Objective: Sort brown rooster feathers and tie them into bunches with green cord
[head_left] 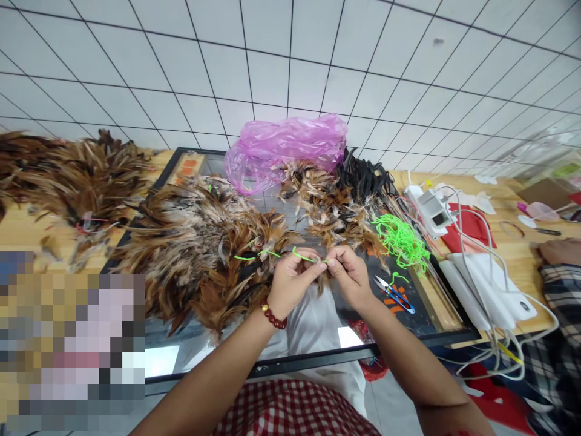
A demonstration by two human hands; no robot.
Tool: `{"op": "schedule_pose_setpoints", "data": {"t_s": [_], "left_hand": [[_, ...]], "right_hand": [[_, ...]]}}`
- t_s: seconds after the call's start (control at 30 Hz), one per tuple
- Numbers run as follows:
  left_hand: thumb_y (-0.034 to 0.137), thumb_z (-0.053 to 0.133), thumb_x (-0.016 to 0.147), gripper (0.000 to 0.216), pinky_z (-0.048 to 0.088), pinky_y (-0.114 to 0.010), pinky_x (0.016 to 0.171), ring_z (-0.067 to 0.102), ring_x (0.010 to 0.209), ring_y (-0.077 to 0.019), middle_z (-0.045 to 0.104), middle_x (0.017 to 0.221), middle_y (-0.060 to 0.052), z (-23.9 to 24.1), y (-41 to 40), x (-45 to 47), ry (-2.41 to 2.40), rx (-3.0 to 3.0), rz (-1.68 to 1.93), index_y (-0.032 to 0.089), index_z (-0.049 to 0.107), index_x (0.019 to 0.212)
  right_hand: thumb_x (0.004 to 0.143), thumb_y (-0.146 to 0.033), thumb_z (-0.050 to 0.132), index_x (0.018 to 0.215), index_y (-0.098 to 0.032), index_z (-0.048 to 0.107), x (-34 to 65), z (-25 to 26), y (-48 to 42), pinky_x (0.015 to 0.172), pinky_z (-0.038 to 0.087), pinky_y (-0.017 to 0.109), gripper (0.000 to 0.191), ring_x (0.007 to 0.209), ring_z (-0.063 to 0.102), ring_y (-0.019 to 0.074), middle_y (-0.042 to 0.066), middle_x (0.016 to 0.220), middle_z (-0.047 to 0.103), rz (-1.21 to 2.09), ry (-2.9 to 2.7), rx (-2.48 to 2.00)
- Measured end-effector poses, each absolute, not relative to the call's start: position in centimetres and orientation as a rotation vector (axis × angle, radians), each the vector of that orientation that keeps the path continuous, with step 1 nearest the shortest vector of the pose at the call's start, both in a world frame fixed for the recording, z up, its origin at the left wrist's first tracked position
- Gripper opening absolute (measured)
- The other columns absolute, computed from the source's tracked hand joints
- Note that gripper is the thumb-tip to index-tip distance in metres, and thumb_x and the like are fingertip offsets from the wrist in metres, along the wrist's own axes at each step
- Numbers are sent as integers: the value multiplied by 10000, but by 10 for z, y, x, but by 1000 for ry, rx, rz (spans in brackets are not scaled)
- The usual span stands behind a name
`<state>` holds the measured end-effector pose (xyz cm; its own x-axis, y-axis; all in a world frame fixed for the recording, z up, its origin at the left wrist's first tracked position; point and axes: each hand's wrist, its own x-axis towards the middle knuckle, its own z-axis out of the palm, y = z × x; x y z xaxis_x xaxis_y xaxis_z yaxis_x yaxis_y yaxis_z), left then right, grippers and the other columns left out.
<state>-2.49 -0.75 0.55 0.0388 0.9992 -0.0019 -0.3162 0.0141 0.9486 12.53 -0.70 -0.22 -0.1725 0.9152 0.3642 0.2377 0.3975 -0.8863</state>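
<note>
My left hand (pixel 290 281) and my right hand (pixel 348 274) meet over the glass table (pixel 318 357), both pinched closed on a thin bright green string (pixel 303 257). The string runs left from my fingers over a big bundle of brown feathers (pixel 200 254). A red bead bracelet sits on my left wrist. A small tuft of feathers seems to hang under my fingers, but I cannot make it out clearly.
A tangle of green string (pixel 402 241) and small blue-handled snips (pixel 396 295) lie right of my hands. More feathers (pixel 336 200), a pink plastic bag (pixel 290 148), a power strip with white cables (pixel 431 209) and another person's hand and plaid sleeve (pixel 560 266) are nearby.
</note>
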Motion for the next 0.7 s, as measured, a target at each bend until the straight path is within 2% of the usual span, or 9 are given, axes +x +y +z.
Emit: {"op": "schedule_pose_setpoints", "data": {"t_s": [0.1, 0.23, 0.33, 0.47, 0.7], "left_hand": [[383, 771, 694, 283, 395, -207, 500, 528, 560, -79, 649, 743, -26, 7, -5, -27, 899, 784, 1236, 143, 687, 818], [398, 775, 686, 306, 382, -200, 472, 511, 499, -77, 594, 606, 7, 7, -5, -26, 885, 731, 1159, 139, 690, 825], [355, 799, 661, 274, 425, -207, 526, 534, 557, -81, 652, 693, -14, 6, -6, -24, 934, 736, 1189, 147, 704, 812], [309, 817, 641, 241, 486, -233, 672, 602, 687, -108, 691, 762, -24, 5, -8, -22, 915, 753, 1282, 160, 706, 794], [329, 832, 620, 295, 491, -241, 679, 600, 672, -106, 696, 763, -28, 8, -11, -23, 829, 740, 1251, 157, 705, 822]], "right_hand": [[949, -322, 500, 864, -206, 546, 126, -1, -9, 578, 389, 247, 151, 623, 494, 110, -18, 704, 535, 838, -1688, -1031], [962, -321, 464, 849, -209, 522, 126, 3, -8, 564, 375, 251, 170, 579, 465, 106, -30, 659, 512, 753, -1762, -1051], [965, -325, 450, 850, -208, 507, 128, 4, -5, 581, 377, 255, 174, 588, 463, 108, -29, 672, 501, 692, -1765, -1092], [967, -325, 441, 841, -205, 494, 127, 3, 0, 592, 365, 252, 182, 611, 461, 111, -25, 696, 500, 622, -1736, -1163], [974, -350, 410, 838, -210, 477, 124, 3, 3, 597, 363, 256, 206, 626, 469, 122, -18, 708, 515, 587, -1714, -1190]]}}
